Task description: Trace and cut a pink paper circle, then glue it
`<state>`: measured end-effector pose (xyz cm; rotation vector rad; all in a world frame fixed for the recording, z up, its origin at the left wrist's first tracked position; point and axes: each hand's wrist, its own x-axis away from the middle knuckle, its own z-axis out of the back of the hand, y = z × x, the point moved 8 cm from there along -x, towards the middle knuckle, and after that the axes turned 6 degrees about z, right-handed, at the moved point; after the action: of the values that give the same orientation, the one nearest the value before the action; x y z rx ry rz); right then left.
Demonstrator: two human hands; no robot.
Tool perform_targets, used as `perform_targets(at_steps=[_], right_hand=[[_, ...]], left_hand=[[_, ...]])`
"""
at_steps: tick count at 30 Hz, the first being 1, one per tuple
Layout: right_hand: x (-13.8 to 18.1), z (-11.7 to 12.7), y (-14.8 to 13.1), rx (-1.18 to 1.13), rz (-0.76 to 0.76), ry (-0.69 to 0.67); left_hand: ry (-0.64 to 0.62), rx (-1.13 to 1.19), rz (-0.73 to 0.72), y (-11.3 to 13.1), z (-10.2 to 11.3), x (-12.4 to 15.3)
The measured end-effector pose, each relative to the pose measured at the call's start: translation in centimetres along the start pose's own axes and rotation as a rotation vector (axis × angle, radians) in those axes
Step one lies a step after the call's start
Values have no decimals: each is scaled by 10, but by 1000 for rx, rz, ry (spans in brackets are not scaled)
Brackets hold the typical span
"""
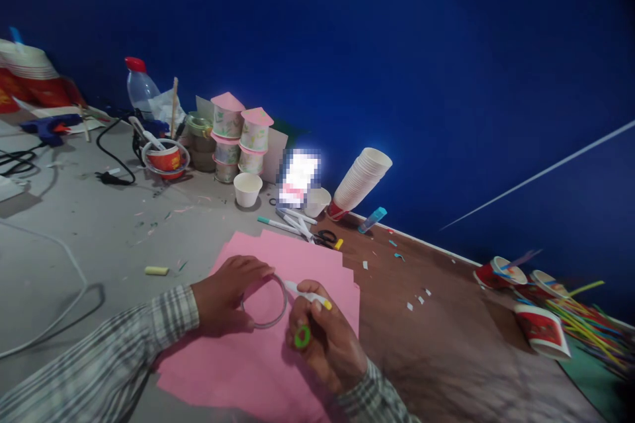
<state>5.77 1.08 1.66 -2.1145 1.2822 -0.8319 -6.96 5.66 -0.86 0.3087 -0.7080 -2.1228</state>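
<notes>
A thin grey ring (284, 309) lies flat on the pink paper sheets (233, 370). My left hand (231, 294) holds the ring from its left side, with fingers along the far edge and thumb along the near edge. In my right hand (327, 340) is a white marker (312, 295) with a yellow end, gripped like a pen. Its tip points at the ring's right rim. A small green round piece (301, 337) shows at the curled fingers of the same hand; what it belongs to is unclear.
Behind the paper lie several markers (282, 226) and black-handled scissors (326, 236). Farther back stand paper-cup towers with pink roofs (228, 102), a lit phone (297, 178) and a leaning cup stack (362, 178). Red cups (540, 330) and colored sticks (590, 330) are at right; a glue gun (49, 128) lies left.
</notes>
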Motion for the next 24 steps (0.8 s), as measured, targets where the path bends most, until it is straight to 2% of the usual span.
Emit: perform_targets(at_steps=[4, 10, 15, 19, 24], right_hand=[[-7, 8, -9, 45, 60, 47], [-23, 13, -14, 137, 145, 1], [-34, 16, -27, 369, 270, 38], [-43, 22, -60, 727, 530, 184], [-47, 21, -113, 1465, 1067, 451]], left_hand=[[37, -7, -2, -1, 2, 1], [-18, -24, -14, 1, -1, -1], [6, -19, -45, 5, 2, -1], [-24, -17, 2, -1, -1, -2], [-59, -17, -8, -3, -1, -1]])
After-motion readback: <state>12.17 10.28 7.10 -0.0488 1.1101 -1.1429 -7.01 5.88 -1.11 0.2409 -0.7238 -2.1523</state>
